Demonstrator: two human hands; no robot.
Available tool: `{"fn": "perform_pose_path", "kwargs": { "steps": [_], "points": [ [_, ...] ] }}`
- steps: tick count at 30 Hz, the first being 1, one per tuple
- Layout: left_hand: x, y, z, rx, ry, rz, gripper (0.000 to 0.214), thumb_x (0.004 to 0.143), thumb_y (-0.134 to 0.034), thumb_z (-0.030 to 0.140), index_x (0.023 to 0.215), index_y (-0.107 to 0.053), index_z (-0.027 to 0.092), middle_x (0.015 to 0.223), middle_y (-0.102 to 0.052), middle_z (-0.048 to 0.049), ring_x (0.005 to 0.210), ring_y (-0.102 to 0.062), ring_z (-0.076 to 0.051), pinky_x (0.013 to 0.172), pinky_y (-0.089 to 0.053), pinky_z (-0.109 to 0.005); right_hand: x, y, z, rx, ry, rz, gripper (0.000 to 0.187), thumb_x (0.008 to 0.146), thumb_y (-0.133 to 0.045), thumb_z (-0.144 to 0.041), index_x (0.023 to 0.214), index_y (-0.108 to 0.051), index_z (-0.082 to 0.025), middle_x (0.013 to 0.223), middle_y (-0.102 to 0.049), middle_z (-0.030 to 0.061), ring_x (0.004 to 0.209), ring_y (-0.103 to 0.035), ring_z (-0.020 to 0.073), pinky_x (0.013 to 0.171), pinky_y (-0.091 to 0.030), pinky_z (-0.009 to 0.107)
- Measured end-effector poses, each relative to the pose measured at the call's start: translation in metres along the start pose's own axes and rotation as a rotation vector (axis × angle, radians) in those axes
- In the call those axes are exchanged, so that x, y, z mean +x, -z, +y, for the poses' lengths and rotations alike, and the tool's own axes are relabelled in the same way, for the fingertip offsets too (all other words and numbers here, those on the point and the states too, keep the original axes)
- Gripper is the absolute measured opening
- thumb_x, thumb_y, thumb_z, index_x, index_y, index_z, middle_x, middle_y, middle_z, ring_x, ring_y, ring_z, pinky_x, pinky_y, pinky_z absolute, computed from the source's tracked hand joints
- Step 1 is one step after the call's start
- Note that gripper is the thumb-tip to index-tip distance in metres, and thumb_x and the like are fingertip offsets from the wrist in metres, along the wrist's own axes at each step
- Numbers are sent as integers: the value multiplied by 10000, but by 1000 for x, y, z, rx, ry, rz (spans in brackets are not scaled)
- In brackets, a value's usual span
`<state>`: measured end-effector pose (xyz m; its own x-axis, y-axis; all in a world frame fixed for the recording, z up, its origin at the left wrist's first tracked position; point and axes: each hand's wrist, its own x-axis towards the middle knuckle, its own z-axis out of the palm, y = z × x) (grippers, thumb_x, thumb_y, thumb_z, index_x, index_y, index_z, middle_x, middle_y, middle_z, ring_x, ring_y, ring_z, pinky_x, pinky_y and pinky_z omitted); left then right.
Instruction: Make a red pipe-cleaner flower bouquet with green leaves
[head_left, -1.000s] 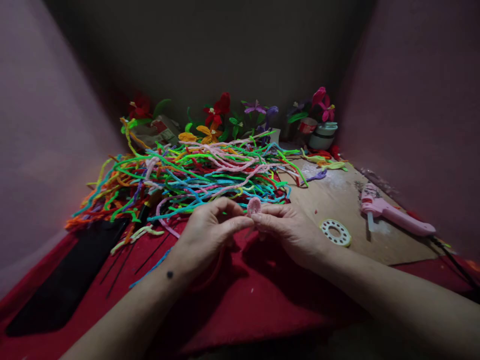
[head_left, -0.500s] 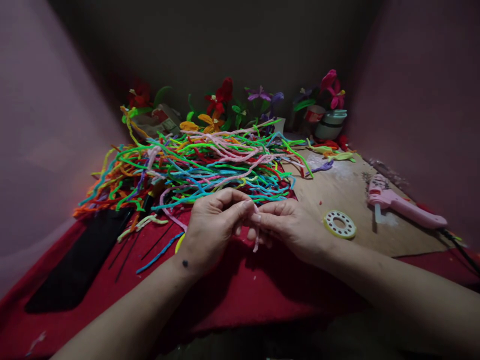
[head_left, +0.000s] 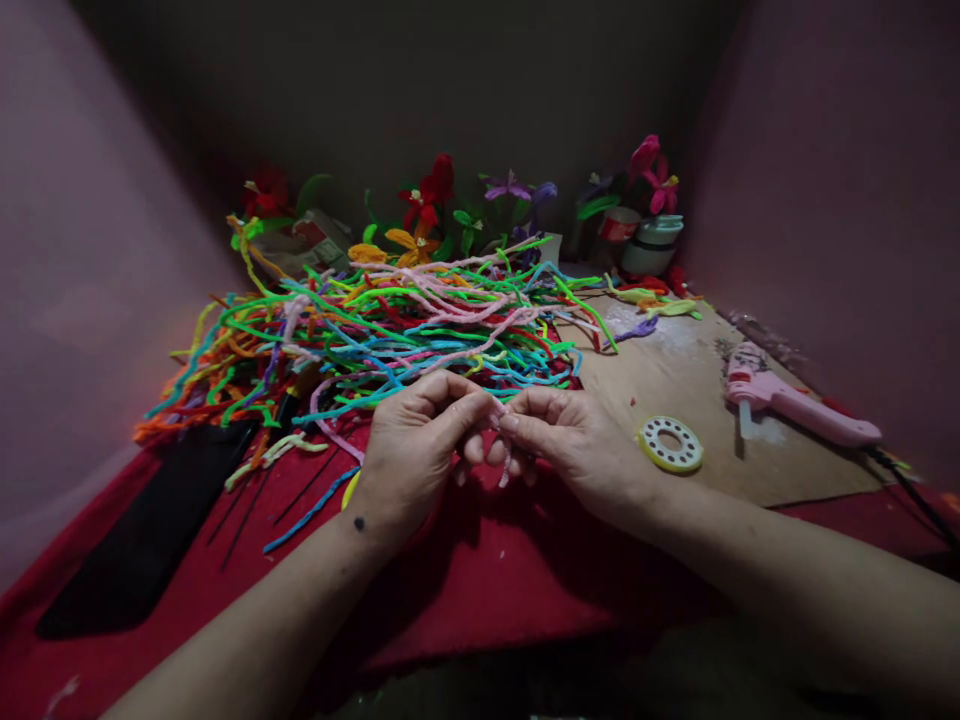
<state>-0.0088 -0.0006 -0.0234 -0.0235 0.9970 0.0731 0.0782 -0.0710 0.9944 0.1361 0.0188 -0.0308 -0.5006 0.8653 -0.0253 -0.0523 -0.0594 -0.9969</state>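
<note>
Between my two hands is a short pale pink pipe cleaner (head_left: 505,468), its free end hanging down below the fingers. My left hand (head_left: 424,440) pinches it between thumb and forefinger. My right hand (head_left: 559,435) pinches the same piece close by, and the fingertips of both hands nearly meet. Part of the piece is hidden behind the fingers. Just beyond the hands lies a big heap of many-coloured pipe cleaners (head_left: 420,320). A blue pipe cleaner (head_left: 311,510) lies apart on the red cloth (head_left: 480,600), left of my left wrist.
On a brown board (head_left: 720,470) at right lie a pink glue gun (head_left: 795,400) with its cord and a yellow-white ring with holes (head_left: 670,445). A long black object (head_left: 142,540) lies at left. Fuzzy flowers (head_left: 431,195) and a pale jar (head_left: 654,245) stand at the back.
The fingertips have shifted slightly, with the pink pipe cleaner still pinched between both hands. The whole scene has moved a little to the left in view.
</note>
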Motion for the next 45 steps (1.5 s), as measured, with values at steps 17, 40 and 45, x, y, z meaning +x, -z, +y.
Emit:
{"fn": "perform_pose_path", "kwargs": {
  "steps": [17, 40, 45],
  "points": [
    [3, 5, 7, 27, 133, -117, 80, 719, -642, 227, 729, -618, 151, 550, -552, 44, 408, -428, -36, 397, -329, -144, 3, 5, 5, -46, -81, -56, 235, 752, -588, -264, 562, -594, -125, 458, -442, -46, 422, -335, 52, 421, -239, 214],
    [4, 6, 5, 424, -145, -14, 168, 734, -577, 228, 583, -584, 153, 557, -564, 26, 536, -490, -85, 503, -378, -182, -1, -1, 3, -40, -209, -119, 291, 724, -598, -304, 506, -476, -155, 402, -411, -60, 313, -301, 43, 316, -195, 189],
    [6, 7, 8, 283, 48, -94, 205, 770, -549, 356, 721, -581, 160, 575, -544, 33, 442, -422, -64, 429, -323, -183, 0, 2, 5, 61, -169, 13, 262, 716, -627, -342, 574, -511, -156, 413, -382, -71, 342, -278, 46, 346, -173, 200]
  ]
}}
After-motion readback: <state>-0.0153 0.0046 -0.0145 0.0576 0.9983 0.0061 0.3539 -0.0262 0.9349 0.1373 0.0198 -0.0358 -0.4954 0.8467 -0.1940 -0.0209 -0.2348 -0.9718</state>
